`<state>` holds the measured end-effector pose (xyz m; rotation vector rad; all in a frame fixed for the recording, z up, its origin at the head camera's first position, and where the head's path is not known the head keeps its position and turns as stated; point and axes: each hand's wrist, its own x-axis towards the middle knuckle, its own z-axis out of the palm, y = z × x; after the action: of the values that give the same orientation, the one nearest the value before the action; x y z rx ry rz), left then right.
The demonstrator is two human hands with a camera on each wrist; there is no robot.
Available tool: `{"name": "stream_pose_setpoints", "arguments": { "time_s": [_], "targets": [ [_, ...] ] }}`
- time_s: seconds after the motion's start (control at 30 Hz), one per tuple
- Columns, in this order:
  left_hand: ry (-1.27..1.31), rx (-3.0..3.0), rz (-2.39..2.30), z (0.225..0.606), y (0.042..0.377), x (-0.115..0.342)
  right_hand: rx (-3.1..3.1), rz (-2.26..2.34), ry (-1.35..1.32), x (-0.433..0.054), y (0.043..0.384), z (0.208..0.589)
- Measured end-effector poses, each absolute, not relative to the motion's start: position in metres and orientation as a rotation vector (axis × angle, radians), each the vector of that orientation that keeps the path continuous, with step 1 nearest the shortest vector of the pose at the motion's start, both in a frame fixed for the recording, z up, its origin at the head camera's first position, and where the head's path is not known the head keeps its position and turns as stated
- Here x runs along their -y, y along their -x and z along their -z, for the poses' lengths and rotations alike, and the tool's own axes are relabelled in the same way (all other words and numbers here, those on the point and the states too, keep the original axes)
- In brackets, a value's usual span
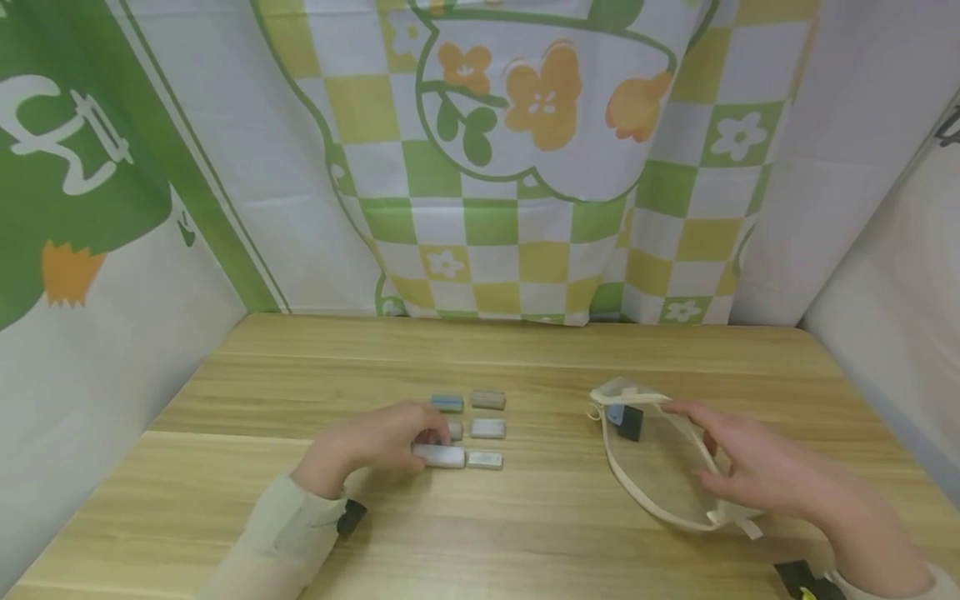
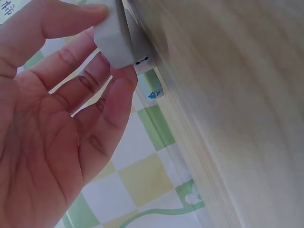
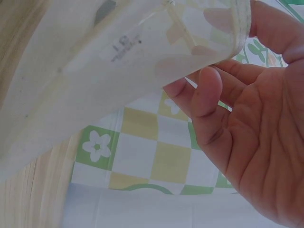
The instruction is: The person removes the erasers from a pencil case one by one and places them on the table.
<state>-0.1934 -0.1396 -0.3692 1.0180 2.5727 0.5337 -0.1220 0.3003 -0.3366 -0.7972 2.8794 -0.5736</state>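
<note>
My left hand (image 1: pixel 382 437) pinches a white block-shaped eraser (image 1: pixel 442 457) between thumb and fingers, low over the table at the front left of a small group. In the left wrist view the thumb presses one face of this eraser (image 2: pixel 114 38), and fingertips support its other side. Behind it, a grey-white eraser (image 1: pixel 454 430) is partly hidden by the fingers. My right hand (image 1: pixel 780 467) holds the right edge of a see-through pouch (image 1: pixel 626 492) with cream trim, its mouth spread. Inside the pouch lie a blue piece (image 1: pixel 615 414) and a black piece (image 1: pixel 631 422).
More erasers stand in two columns: a blue-green one (image 1: pixel 447 403), a brownish one (image 1: pixel 488 400), a white one (image 1: pixel 487 428) and a pale one (image 1: pixel 484 460). The wooden table (image 1: pixel 525 533) ends at a checked curtain (image 1: pixel 487 225) behind.
</note>
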Motion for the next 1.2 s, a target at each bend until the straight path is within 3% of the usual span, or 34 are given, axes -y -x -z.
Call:
{"name": "stream_pose_setpoints", "arguments": {
  "time_s": [1.2],
  "targets": [
    [-1.033,-2.595,-0.626,0.362,0.194,0.140,-2.870,0.586,0.824,-0.301,0.122,0.339]
  ]
}}
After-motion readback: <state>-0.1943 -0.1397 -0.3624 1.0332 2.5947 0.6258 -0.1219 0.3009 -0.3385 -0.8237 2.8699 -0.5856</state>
